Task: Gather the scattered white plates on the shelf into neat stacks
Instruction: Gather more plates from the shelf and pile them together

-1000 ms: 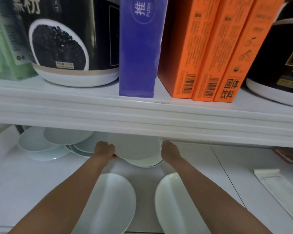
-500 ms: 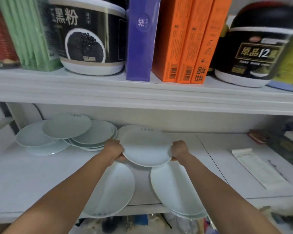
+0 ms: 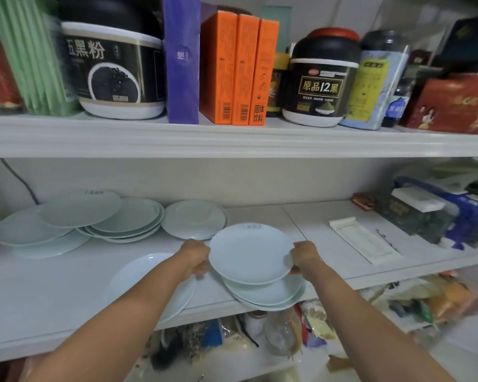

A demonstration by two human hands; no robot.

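Note left hand (image 3: 195, 257) gripping the left rim of the raised plate (image 3: 250, 255) and right hand (image 3: 304, 256) gripping the right rim; individual finger positions cannot be told. Locate this plate just above the near stack (image 3: 268, 297), which sits at the near edge of the shelf (image 3: 53, 293) and appears to overhang it slightly. Treat as glazed ceramic: stiff, moderately heavy, smooth and probably slippery, liable to chip or shatter if dropped or struck rim on rim. Take hold at opposite rims, as here, and keep level. Judge the step in hand as lowering flat and centred onto the near stack. Find a near-left plate (image 3: 133, 271) partly hidden under the left forearm, a far-centre stack (image 3: 193, 219) beyond the hands, and an untidy overlapping pile (image 3: 127, 219) at far left. Regard containers on the upper shelf as closed: left jar (image 3: 113, 75) and right jar (image 3: 322, 81), both black-lidded, contents hidden behind labels; three orange boxes (image 3: 239, 70), shut. Note a clear tub (image 3: 414, 213) at far right on the plate shelf, holding something dark that cannot be identified.
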